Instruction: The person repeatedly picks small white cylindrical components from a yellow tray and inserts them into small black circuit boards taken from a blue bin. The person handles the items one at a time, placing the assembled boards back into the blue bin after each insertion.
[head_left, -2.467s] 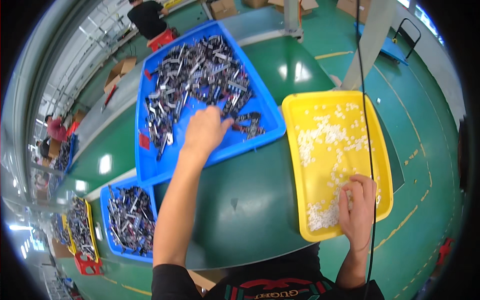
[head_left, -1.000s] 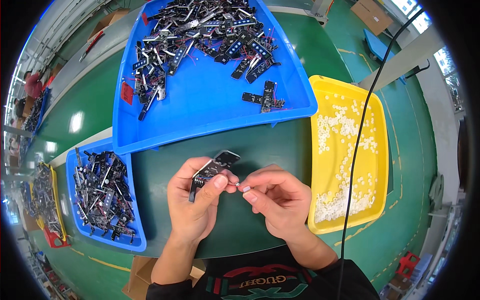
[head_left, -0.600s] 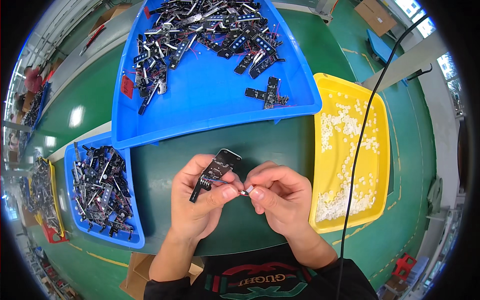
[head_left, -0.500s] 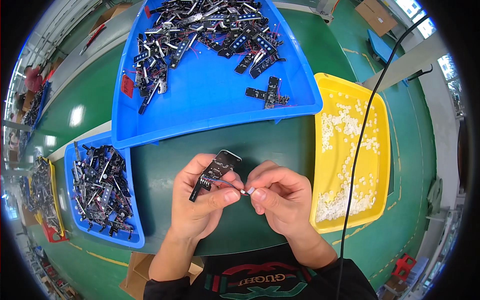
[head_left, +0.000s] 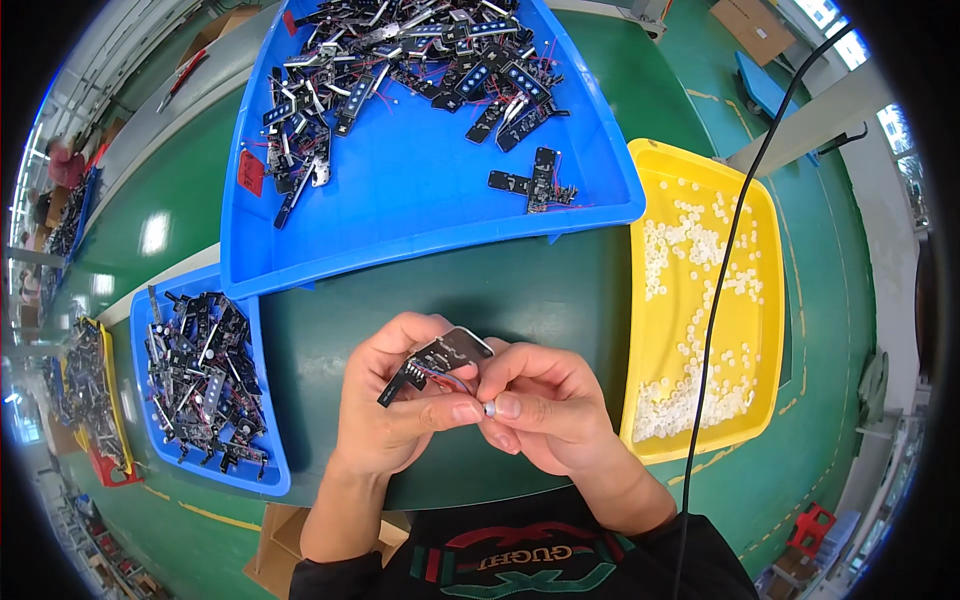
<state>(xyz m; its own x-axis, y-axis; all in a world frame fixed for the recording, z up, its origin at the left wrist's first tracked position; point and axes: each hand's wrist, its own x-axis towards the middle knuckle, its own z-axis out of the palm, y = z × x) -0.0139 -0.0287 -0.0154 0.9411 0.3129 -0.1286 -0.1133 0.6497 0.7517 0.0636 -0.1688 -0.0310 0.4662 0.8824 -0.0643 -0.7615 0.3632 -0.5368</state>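
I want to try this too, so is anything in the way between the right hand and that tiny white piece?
No, nothing I can see. The right hand is right at the tiny white piece. The left hand, holding the black circuit board, is close on the other side, not in between.

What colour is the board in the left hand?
Black; the board shows best in head view.

There are two hands (head_left: 380,425), one held board (head_left: 448,353), two nearby blue trays (head_left: 420,205).

The head-worn fisheye camera looks steeply down from close above the near edge of the smooth dark green tabletop (head_left: 560,290).
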